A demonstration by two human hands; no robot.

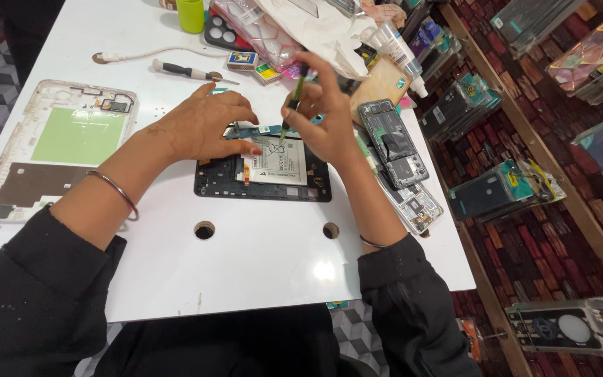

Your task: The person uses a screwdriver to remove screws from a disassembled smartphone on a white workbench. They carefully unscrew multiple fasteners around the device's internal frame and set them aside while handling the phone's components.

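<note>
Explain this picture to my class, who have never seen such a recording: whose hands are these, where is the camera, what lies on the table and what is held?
The single picture comes from a camera worn on a person's head, looking down at their own bare hands. On the white table lies an opened tablet, its insides showing. The left hand rests on the tablet's upper edge. The right hand holds a thin green-handled tool, its tip pointing down into the tablet. To the left lies a removed back cover; above, a screwdriver; to the right, opened phones.
</note>
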